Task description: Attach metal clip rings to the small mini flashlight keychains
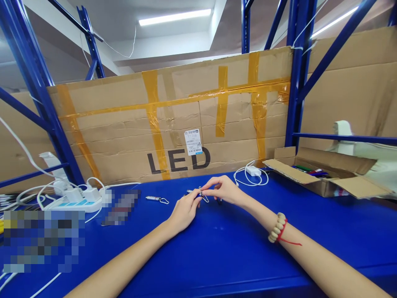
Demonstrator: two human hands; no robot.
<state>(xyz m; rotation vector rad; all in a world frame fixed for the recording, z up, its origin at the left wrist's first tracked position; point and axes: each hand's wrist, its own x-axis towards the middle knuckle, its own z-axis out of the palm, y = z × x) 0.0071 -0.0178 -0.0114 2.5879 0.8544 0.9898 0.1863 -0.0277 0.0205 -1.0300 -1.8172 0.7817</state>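
Note:
Near the middle of the blue tabletop, my left hand [185, 211] and my right hand [226, 190] meet, both with their fingers pinched together. Between the fingertips is a small silver carabiner clip [204, 199], whose wire loop points down and to the right. A short silver body seems to join it, mostly covered by my left fingers. To the left lies a similar slim silver cylinder with a carabiner clip [157, 199], flat on the table. Beneath my right hand a small dark object [219, 201] shows in part; its kind I cannot tell.
A white power strip [77, 203] with plugs and cables occupies the left side. A white charger with a coiled cable [253, 171] lies at the back. On the right is an open cardboard box [325, 171] holding pens. Taped cardboard [124, 136] stands behind, between blue posts.

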